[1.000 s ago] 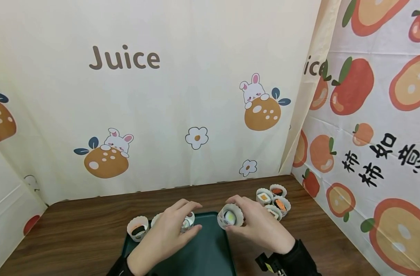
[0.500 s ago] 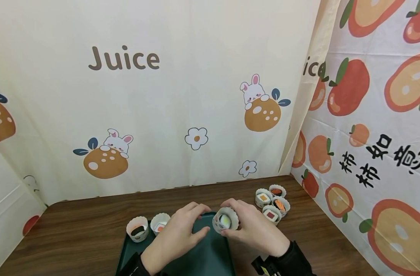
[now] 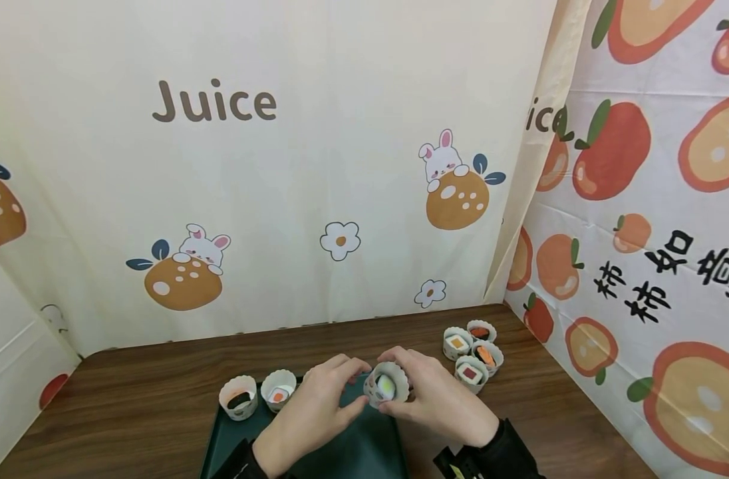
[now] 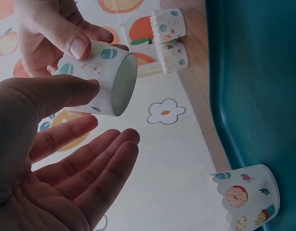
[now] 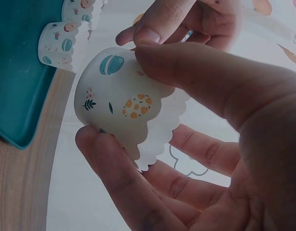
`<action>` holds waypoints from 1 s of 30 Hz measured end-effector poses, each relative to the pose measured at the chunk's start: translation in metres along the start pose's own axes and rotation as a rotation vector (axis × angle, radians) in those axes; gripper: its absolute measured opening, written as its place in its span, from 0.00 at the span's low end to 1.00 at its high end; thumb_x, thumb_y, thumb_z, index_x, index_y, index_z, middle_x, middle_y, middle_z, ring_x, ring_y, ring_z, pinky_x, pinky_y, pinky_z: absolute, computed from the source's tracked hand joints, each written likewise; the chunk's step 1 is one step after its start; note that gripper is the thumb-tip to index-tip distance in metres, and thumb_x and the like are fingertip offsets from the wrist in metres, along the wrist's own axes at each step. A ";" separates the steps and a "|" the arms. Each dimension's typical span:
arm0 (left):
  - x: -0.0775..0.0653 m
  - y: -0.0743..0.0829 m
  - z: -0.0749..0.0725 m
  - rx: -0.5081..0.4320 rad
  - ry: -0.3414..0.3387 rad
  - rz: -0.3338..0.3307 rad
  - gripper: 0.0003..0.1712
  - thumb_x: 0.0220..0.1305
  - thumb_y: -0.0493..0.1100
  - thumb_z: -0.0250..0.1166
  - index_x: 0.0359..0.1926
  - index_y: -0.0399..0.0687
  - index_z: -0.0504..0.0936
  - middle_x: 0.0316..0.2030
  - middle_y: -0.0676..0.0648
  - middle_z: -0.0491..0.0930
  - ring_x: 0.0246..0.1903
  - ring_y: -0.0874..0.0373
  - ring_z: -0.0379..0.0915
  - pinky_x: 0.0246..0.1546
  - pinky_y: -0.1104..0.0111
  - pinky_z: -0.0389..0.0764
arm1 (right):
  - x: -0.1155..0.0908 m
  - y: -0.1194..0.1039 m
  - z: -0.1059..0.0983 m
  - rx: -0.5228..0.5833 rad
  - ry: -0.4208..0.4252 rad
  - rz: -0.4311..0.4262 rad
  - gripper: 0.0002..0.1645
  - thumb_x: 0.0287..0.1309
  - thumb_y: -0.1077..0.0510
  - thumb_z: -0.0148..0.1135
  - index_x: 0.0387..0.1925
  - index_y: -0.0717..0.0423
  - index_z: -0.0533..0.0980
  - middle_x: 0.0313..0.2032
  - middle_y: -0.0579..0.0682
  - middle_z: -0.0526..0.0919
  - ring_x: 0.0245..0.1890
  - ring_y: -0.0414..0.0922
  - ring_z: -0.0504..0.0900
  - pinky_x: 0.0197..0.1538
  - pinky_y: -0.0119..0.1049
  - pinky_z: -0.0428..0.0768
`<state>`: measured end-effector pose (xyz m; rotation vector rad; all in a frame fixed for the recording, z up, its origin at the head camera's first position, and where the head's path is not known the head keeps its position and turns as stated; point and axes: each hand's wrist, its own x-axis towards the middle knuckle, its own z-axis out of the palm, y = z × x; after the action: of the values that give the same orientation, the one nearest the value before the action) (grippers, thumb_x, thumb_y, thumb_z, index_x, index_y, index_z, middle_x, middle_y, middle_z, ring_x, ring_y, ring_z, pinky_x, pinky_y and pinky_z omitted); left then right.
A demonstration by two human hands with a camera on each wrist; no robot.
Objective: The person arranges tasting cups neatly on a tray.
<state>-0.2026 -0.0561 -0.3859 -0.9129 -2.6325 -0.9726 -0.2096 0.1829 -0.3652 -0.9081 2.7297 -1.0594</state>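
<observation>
My right hand (image 3: pixel 436 394) grips a white scallop-rimmed paper baking cup (image 3: pixel 372 386) above the back right part of the dark green tray (image 3: pixel 358 452). A small roll like toy sushi (image 3: pixel 386 386), white and pale green, sits in it. In the right wrist view, thumb and fingers pinch the cup's printed wall (image 5: pixel 114 89) from both sides. My left hand (image 3: pixel 319 402) is just left of the cup, fingers loosely spread. Its thumb overlaps the cup in the left wrist view, while the other fingers lie below, holding nothing.
Two more cups with sushi pieces, one dark-topped (image 3: pixel 239 409) and one orange-centred (image 3: pixel 279 382), stand at the tray's back left. Several filled cups (image 3: pixel 471 374) cluster on the wooden table (image 3: pixel 149 399) at right. Printed cloths (image 3: pixel 340 166) hang behind and to the right.
My right hand has carried the cup a little left and down over the tray. My left hand has moved right towards it, uncovering the orange-centred cup.
</observation>
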 end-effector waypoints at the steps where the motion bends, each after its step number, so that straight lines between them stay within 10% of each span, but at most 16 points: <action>1: 0.000 0.000 0.000 0.003 0.001 0.000 0.18 0.64 0.39 0.78 0.54 0.48 0.85 0.43 0.51 0.85 0.40 0.61 0.82 0.39 0.71 0.83 | 0.000 0.000 0.000 0.003 -0.001 -0.003 0.31 0.64 0.53 0.78 0.63 0.52 0.75 0.51 0.47 0.85 0.45 0.39 0.84 0.46 0.31 0.84; 30: 0.002 -0.002 0.005 -0.087 -0.046 -0.055 0.30 0.59 0.38 0.81 0.62 0.45 0.81 0.43 0.51 0.85 0.35 0.63 0.77 0.34 0.75 0.78 | -0.001 0.000 -0.001 0.108 -0.022 -0.008 0.34 0.64 0.65 0.75 0.69 0.56 0.74 0.55 0.53 0.86 0.42 0.33 0.87 0.46 0.28 0.86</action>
<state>-0.2051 -0.0538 -0.3902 -0.8965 -2.6856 -1.0993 -0.2094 0.1842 -0.3642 -0.9091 2.6248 -1.1783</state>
